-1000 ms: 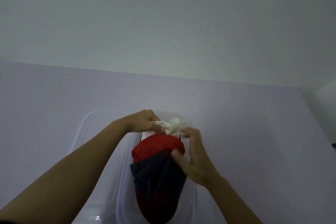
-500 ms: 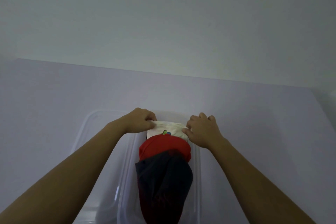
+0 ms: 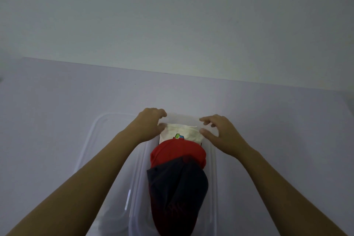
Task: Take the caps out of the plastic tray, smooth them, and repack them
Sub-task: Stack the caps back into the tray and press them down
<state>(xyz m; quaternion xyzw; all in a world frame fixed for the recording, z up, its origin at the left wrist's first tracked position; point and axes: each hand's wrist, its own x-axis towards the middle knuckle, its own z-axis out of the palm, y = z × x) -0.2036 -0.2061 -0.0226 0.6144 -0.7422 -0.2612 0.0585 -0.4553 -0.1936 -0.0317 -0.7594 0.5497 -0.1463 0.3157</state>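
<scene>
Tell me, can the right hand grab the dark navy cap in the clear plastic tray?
Probably yes: the dark navy cap lies on top, uncovered, and the right hand hovers open just beyond it.

Your view is dim and flat, with a cool grey-violet cast and soft focus throughout. Light falls evenly; shadows are faint. A small bright glint sits on the clear plastic tray [image 3: 128,199]. The dark cap [image 3: 178,188] loses detail in murk. Wide-angle distortion bends the table [image 3: 57,101] edge.
</scene>
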